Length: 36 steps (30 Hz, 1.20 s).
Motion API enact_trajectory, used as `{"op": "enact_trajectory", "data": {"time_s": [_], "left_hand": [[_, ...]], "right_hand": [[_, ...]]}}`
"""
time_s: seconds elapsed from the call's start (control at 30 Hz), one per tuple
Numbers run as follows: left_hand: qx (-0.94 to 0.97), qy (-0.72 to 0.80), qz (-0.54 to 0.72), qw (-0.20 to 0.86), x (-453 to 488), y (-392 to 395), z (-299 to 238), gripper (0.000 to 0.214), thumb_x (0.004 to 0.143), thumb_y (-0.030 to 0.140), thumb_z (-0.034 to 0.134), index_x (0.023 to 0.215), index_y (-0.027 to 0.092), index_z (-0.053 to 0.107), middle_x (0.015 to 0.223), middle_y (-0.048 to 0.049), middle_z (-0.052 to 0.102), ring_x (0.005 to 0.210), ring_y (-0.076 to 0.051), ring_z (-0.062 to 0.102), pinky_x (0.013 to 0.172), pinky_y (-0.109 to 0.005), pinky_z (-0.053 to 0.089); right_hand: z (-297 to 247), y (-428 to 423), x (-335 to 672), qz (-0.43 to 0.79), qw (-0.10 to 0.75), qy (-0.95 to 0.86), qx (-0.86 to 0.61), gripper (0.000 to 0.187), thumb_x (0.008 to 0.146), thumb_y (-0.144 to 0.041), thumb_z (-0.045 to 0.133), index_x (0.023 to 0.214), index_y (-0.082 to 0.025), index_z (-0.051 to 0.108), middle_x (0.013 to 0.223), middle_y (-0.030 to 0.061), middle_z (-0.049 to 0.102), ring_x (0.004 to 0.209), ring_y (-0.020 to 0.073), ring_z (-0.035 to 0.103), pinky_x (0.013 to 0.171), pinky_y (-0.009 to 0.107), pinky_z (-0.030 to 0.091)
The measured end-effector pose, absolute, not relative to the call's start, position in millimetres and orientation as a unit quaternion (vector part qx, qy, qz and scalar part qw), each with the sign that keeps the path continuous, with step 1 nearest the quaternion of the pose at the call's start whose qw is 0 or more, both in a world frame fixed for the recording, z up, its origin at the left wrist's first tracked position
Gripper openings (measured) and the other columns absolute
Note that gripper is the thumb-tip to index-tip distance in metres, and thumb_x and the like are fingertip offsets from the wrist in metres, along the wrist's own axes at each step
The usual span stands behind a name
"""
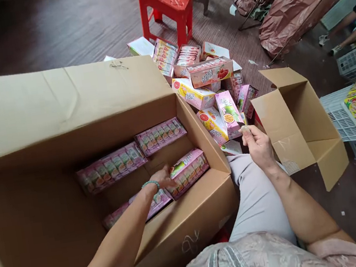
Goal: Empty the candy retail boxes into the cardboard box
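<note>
My left hand (163, 178), with a teal bead bracelet at the wrist, reaches into a large cardboard carton (183, 211). Its fingers and thumb are on the near end of a pink display box (188, 172) of small packets, which lies against the carton's right front corner. Another pink box (158, 202) is partly hidden under my forearm. Two more, a left pink box (114, 166) and a right pink box (161, 136), lie along the far wall. Over my knee, my right hand (257, 145) is closed in a pinch on a small thing with a dark pointed tip.
A heap of printed boxes (211, 72) lies on the floor beyond the carton's right wall. Behind it stands a red plastic stool (166, 1). A smaller opened carton (301, 128) is at my right. Farther right are white crates (340, 113) with yellow-green packs.
</note>
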State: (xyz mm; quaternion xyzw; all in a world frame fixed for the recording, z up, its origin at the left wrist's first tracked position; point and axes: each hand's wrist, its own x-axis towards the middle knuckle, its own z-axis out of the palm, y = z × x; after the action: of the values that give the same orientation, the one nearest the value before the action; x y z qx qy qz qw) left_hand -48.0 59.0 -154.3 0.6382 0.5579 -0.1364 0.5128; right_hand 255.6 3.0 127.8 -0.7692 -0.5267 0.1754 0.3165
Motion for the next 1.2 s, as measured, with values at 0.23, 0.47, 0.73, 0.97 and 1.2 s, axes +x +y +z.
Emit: {"op": "enact_trajectory", "data": {"time_s": [0.23, 0.47, 0.73, 0.97, 1.2], "left_hand": [[0.626, 0.666, -0.062, 0.401, -45.3, 33.0, -39.9, 0.060, 0.068, 0.042, 0.081, 0.117, 0.019, 0.056, 0.125, -0.0192, 0.071, 0.115, -0.038, 0.068, 0.087, -0.039, 0.052], [0.648, 0.652, 0.179, 0.350, -85.2, -51.5, 81.8, 0.070, 0.062, 0.036, 0.082, 0.125, 0.022, 0.057, 0.120, -0.0086, 0.067, 0.111, -0.034, 0.064, 0.095, -0.042, 0.053], [0.718, 0.552, 0.331, 0.264, -70.6, -157.3, 63.9, 0.075, 0.064, 0.020, 0.080, 0.134, 0.020, 0.052, 0.130, -0.0154, 0.059, 0.124, -0.036, 0.056, 0.115, -0.053, 0.046], [0.683, 0.539, 0.410, 0.275, -65.3, -156.2, 46.9, 0.075, 0.068, 0.031, 0.086, 0.131, 0.019, 0.047, 0.129, -0.0161, 0.058, 0.124, -0.034, 0.056, 0.114, -0.052, 0.046], [0.690, 0.534, 0.397, 0.285, -66.1, -156.2, 52.1, 0.053, 0.074, 0.030, 0.076, 0.119, 0.019, 0.052, 0.119, -0.0146, 0.061, 0.113, -0.033, 0.057, 0.106, -0.051, 0.048]], "right_hand": [[120.0, -0.9, 271.3, 0.143, 0.341, -0.546, -0.752, 0.060, 0.103, -0.073, 0.033, 0.083, -0.023, 0.059, 0.064, 0.0006, 0.057, 0.063, 0.0167, 0.054, 0.066, 0.027, 0.045], [124.6, -25.8, 255.9, 0.116, 0.384, -0.553, -0.730, 0.059, 0.106, -0.069, 0.026, 0.092, -0.022, 0.059, 0.061, -0.0011, 0.054, 0.060, 0.0167, 0.054, 0.068, 0.027, 0.046], [175.0, -99.2, 182.0, 0.086, 0.077, -0.828, -0.549, 0.036, 0.109, -0.039, 0.040, 0.098, -0.020, 0.069, 0.087, 0.0072, 0.071, 0.079, 0.0190, 0.061, 0.069, 0.028, 0.035], [190.9, -127.3, 105.7, 0.052, -0.221, -0.885, -0.407, 0.032, 0.097, -0.010, 0.042, 0.114, -0.017, 0.070, 0.102, 0.0129, 0.074, 0.089, 0.0221, 0.065, 0.067, 0.031, 0.032], [186.4, -136.8, 76.8, 0.020, -0.277, -0.874, -0.399, 0.034, 0.101, -0.008, 0.037, 0.121, -0.012, 0.064, 0.108, 0.0187, 0.072, 0.095, 0.0263, 0.071, 0.069, 0.031, 0.040]]}}
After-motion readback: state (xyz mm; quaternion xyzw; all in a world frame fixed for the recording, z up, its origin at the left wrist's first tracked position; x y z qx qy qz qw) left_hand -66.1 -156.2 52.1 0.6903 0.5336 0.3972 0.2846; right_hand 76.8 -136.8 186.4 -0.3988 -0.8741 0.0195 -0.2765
